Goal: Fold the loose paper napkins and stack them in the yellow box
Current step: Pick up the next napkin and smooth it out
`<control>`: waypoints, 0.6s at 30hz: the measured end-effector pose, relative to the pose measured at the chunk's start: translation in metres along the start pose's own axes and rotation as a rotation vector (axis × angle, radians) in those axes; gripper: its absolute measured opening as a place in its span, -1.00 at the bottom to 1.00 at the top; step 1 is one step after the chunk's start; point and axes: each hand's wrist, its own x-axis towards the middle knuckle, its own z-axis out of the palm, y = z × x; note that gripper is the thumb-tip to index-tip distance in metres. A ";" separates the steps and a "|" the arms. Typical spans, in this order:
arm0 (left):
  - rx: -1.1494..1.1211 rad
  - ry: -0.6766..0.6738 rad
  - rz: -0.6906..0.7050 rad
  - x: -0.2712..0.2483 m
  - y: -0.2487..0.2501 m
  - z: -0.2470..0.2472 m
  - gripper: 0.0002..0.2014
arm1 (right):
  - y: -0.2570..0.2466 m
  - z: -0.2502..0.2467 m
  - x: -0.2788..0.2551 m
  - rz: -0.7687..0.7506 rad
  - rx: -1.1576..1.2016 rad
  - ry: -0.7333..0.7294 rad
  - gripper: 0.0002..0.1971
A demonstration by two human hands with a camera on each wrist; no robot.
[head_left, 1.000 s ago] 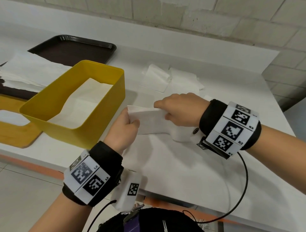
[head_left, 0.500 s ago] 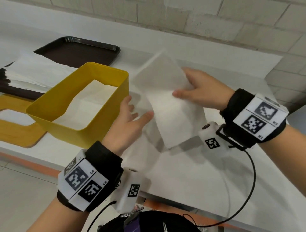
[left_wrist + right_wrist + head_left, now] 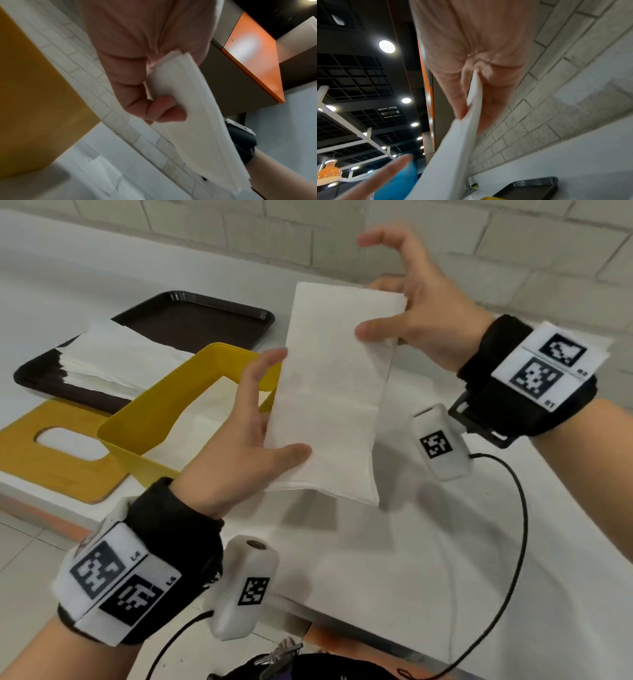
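Two hands share one folded napkin (image 3: 329,392), held in air above the white table (image 3: 394,559), just right of the yellow box (image 3: 164,409). Its lower left edge is pinched by the left hand (image 3: 236,446), thumb in front, fingers behind; the upper right edge is pinched by the right hand (image 3: 424,313) btwn thumb and a finger, other fingers lifted. Napkin judged v. light, soft, floppy, easily torn or creased: best held at opposite edges, w/ light pinch. Box already lined w/ napkins; unfolded stack (image 3: 113,361) waits on dark tray (image 3: 202,320).
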 end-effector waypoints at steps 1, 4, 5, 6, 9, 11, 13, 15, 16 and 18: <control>0.009 -0.011 0.009 -0.002 0.004 -0.006 -0.26 | -0.003 -0.001 0.005 -0.002 -0.043 -0.047 -0.44; 0.142 -0.011 0.042 -0.007 0.017 -0.025 -0.53 | -0.011 0.000 0.021 -0.054 -0.115 -0.106 -0.59; 0.178 0.005 0.050 -0.007 0.021 -0.032 -0.61 | -0.013 0.002 0.026 -0.065 -0.114 -0.116 -0.62; 0.192 0.025 0.042 -0.008 0.026 -0.041 -0.67 | -0.015 0.004 0.031 -0.080 -0.135 -0.120 -0.66; 0.238 0.135 -0.016 -0.005 0.036 -0.070 -0.65 | -0.019 0.015 0.053 -0.114 -0.322 -0.098 -0.84; 0.338 0.244 -0.047 0.000 0.035 -0.090 -0.65 | -0.018 0.025 0.070 -0.114 -0.430 -0.100 -0.81; 0.455 0.318 -0.100 0.005 0.029 -0.105 -0.70 | -0.013 0.040 0.085 -0.086 -0.528 -0.127 -0.77; 0.635 0.324 -0.181 0.008 0.020 -0.112 -0.75 | -0.003 0.059 0.098 -0.063 -0.654 -0.191 -0.74; 0.721 0.318 -0.224 0.009 0.015 -0.114 -0.77 | 0.003 0.068 0.103 -0.055 -0.708 -0.229 -0.72; 0.831 0.300 -0.297 0.012 0.006 -0.115 -0.78 | 0.016 0.086 0.110 -0.025 -0.798 -0.302 -0.68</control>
